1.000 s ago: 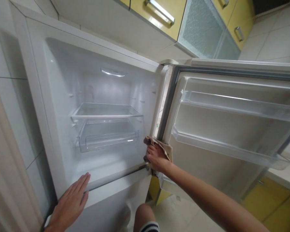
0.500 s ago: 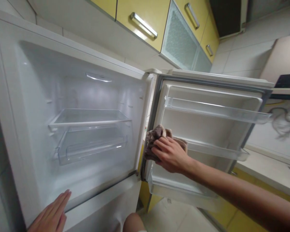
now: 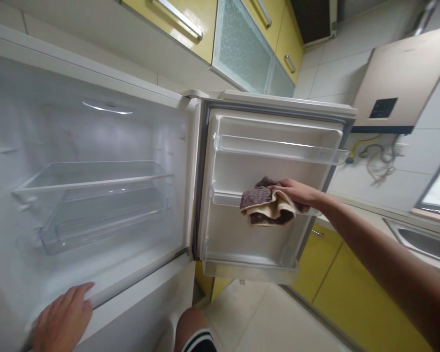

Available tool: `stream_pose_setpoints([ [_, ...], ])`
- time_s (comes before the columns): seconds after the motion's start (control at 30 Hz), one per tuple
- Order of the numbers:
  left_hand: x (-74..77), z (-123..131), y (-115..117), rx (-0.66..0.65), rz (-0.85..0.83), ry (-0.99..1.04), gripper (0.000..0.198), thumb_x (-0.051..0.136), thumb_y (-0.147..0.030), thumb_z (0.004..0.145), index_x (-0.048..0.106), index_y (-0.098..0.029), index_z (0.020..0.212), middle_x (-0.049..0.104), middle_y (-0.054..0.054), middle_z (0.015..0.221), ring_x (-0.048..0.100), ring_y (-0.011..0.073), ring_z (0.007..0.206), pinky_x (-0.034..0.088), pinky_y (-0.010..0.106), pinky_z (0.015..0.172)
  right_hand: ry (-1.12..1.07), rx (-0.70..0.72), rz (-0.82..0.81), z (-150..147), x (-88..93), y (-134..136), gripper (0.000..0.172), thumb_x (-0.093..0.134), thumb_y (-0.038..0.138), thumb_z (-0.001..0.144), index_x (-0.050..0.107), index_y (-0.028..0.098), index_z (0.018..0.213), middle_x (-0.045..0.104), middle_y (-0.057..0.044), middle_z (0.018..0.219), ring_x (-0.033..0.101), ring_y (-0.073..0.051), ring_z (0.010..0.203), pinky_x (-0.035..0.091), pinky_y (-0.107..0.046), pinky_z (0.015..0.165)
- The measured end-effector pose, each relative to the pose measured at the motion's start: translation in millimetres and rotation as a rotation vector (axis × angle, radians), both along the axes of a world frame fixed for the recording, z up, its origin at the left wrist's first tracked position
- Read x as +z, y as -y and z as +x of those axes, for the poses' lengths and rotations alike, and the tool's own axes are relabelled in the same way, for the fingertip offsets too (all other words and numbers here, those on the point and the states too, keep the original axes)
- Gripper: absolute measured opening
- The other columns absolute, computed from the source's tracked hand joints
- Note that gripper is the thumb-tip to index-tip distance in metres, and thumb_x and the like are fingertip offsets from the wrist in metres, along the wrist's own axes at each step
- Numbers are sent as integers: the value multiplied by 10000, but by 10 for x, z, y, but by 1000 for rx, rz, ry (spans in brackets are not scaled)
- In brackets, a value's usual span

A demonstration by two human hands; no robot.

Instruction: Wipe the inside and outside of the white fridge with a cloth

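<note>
In the head view, a brown cloth (image 3: 258, 198) with a pale underside is pinched in the grip of the right hand (image 3: 295, 189), in front of the middle shelf (image 3: 225, 198) of the opened refrigerator door (image 3: 232, 237) — whether the shelf is touched cannot be told. The left hand (image 3: 64, 318) is laid, its grip loosely spread, at the lower front edge of the refrigerator compartment (image 3: 132, 264), below a clear drawer (image 3: 108, 230).

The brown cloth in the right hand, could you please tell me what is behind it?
Behind the cloth is the open fridge door, with its clear middle shelf showing on both sides. Whatever the cloth and right hand cover there cannot be seen.
</note>
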State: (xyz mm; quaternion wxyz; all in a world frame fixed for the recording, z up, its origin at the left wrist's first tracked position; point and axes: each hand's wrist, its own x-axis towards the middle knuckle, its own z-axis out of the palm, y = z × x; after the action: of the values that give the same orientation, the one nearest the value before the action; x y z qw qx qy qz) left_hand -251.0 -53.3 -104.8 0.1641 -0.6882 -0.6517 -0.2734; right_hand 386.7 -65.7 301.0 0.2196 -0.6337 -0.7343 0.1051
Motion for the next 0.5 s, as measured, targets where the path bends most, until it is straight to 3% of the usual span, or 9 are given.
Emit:
stream_pose_setpoints([
  [0.07,443,482,-140,-98,99,59,421,455,-236,875,723,-238,1201,777,111,1136,729,340,1021,534,498,937,1,120,-18,-380,32,-78,505,576,613,993,763,159,1110,755,-79,991,678,-217,832,520,-307,739],
  [0.13,986,1050,-277,-229,251,99,402,466,-208,914,700,-231,1240,765,123,1174,719,336,1052,534,488,950,-33,267,-35,-779,48,-210,470,578,552,1007,754,164,1206,760,-54,1058,682,-199,895,514,-277,787],
  [0.23,1883,1901,-385,-457,528,153,380,484,-182,977,631,-201,1327,733,149,1251,682,314,1193,509,460,1050,-63,385,4,-1220,40,-407,401,588,470,998,757,142,1155,746,-43,1057,663,-191,936,486,-261,820],
  [0.33,2700,2581,-374,-615,681,182,399,484,-235,1029,561,-191,1418,685,161,1369,627,302,1307,476,451,1110,6,413,136,-1379,12,-445,284,595,362,971,726,129,1066,708,-40,1006,626,-184,928,448,-264,823],
  [0.43,3228,2992,-348,-706,591,180,388,378,-318,1095,560,-182,1410,694,151,1369,652,291,1274,495,432,1073,191,369,349,-1291,-63,-250,198,634,295,937,662,130,1043,653,-67,1035,579,-185,916,433,-277,831],
  [0.5,3365,3113,-363,-738,463,143,439,314,-376,1123,527,-185,1457,728,129,1314,708,272,1161,531,400,984,325,304,448,-1118,-152,-19,225,677,292,920,630,143,1082,624,-91,1089,564,-187,893,446,-283,820],
])
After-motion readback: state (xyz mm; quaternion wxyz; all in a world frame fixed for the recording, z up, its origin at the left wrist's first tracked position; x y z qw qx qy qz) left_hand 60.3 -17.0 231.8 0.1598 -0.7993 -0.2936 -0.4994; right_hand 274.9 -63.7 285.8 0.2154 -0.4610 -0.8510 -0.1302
